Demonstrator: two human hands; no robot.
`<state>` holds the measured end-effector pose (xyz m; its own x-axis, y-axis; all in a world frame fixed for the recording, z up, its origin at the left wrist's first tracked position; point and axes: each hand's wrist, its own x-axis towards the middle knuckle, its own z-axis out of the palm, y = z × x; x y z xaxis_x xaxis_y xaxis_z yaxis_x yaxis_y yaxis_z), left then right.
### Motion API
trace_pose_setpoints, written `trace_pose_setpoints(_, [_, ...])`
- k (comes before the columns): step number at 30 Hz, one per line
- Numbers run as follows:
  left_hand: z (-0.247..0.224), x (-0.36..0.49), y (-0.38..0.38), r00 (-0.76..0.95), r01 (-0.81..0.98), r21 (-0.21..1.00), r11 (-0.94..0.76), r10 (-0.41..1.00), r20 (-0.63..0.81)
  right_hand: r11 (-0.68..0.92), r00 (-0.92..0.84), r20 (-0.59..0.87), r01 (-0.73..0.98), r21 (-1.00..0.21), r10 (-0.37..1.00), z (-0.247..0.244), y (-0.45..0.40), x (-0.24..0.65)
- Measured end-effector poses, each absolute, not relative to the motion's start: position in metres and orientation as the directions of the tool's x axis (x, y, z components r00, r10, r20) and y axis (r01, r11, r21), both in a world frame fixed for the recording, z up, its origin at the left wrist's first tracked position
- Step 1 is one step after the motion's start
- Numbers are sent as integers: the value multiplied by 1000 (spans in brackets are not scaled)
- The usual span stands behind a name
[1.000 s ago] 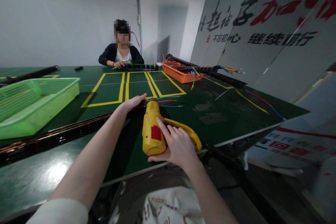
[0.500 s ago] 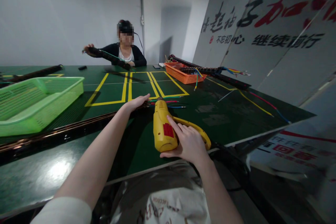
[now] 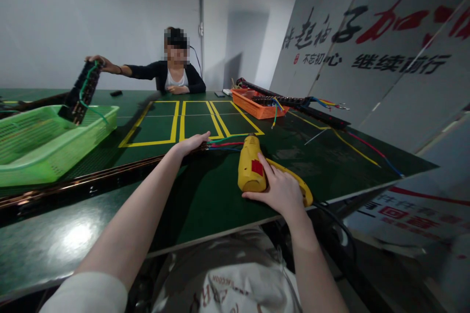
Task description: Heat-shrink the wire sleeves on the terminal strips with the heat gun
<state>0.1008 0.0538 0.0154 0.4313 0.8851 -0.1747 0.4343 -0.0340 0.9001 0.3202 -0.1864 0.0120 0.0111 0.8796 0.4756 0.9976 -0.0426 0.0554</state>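
- The yellow heat gun (image 3: 251, 168) sits farther right than before, right of centre, clasped by the right hand (image 3: 282, 190).
- Left hand (image 3: 191, 144), mid-frame, touches the bar (image 3: 110, 177); cannot tell its grip.

Heat gun (image 3: 251, 164) beside perhaps 3 wires (image 3: 227, 145)

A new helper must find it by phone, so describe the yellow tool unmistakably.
Start with the green table; close to its near edge, right of centre, the person's right hand holds the yellow tool. Its narrow end points towards the coloured wires. Unlike those thin strands, it is bulky, with a red patch on its body.
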Motion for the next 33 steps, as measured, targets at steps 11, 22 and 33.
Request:
trace_pose_setpoints(11, [20, 103, 49, 472, 441, 890, -114, 873, -122, -9, -19, 504, 999, 52, 863, 8, -192, 308])
trace_pose_setpoints(22, [15, 107, 57, 442, 469, 857, -213, 897, -19, 237, -229, 457, 971, 40, 860, 6, -210, 255])
trace_pose_setpoints(33, [21, 108, 56, 484, 384, 848, -366, 861, 153, 438, -384, 331, 893, -105, 862, 12, -217, 251])
